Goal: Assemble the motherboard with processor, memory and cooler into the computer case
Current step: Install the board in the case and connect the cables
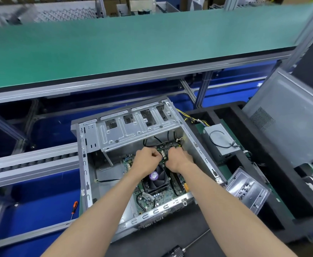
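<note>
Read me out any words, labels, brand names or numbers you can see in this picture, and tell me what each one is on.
No text reads clearly enough to quote.
Purple round sticker on the cooler fan: has print, too blurred to read.
Motherboard: any markings are too small to read.
Computer case and power supply: no legible label visible.

Bright even overhead light; soft shadows; wide-angle bending at edges; blur at corners; centre sharp.

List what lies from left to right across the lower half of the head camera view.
Orange-handled screwdriver → computer case → cooler fan on the motherboard → clear plastic tray → grey side panel.
</note>
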A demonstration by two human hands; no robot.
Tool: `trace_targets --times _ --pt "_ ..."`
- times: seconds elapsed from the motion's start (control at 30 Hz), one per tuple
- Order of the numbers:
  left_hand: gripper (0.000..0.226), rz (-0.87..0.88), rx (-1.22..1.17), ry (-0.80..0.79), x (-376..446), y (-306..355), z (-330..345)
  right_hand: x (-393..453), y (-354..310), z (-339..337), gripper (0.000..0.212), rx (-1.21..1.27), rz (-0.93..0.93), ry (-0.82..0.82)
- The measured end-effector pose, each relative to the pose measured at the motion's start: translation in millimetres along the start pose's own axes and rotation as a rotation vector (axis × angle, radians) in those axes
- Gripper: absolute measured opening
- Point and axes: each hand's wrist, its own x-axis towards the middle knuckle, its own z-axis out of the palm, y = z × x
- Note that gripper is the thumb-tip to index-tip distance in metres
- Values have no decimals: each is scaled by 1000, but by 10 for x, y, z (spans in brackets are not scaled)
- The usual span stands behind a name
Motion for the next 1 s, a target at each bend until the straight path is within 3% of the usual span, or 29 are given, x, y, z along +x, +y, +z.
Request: trace_targets --times 0.17,0.3,0.47,0.73,0.9,1.0 --pt "19 -11 -32 -29 11 -38 20 29 6 7 13 -63 -33 36" --pt "21 -24 -24 -73 26 -35 37 54 -26 24 31 -142 -57 86" --pt "21 -47 22 -107 35 15 54 99 -58 25 29 -182 -57 102" --pt "37 -58 -16 -68 -11 -61 20 132 -10 -16 31 121 32 29" --pt "34 -63 -13 -157 -11 15 -7 120 40 -81 47 394 21 46" --pt "32 -38 -51 -237 2 95 -49 82 70 -123 46 587 19 101"
